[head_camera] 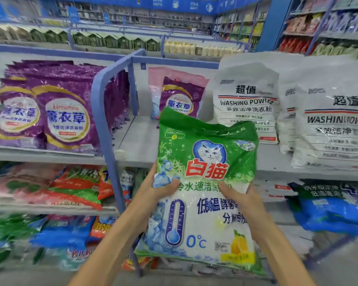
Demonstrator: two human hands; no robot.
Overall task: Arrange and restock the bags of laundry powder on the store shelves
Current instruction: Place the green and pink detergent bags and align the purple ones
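Observation:
I hold a green and white bag of laundry powder [205, 182] with a cat logo upright in front of the shelves. My left hand [153, 188] grips its left edge with the thumb on the front. My right hand [242, 199] grips its right side, thumb also on the front. Behind the bag's top lies the grey upper shelf [139, 141], where one purple bag [180, 98] stands against a pink bag [155, 87].
Purple lavender bags [56, 112] fill the shelf section to the left of a blue divider rail [105, 124]. Large white washing powder sacks [248, 104] stand at the right. Lower shelves hold mixed red, green and blue bags [74, 188]. More aisles lie behind.

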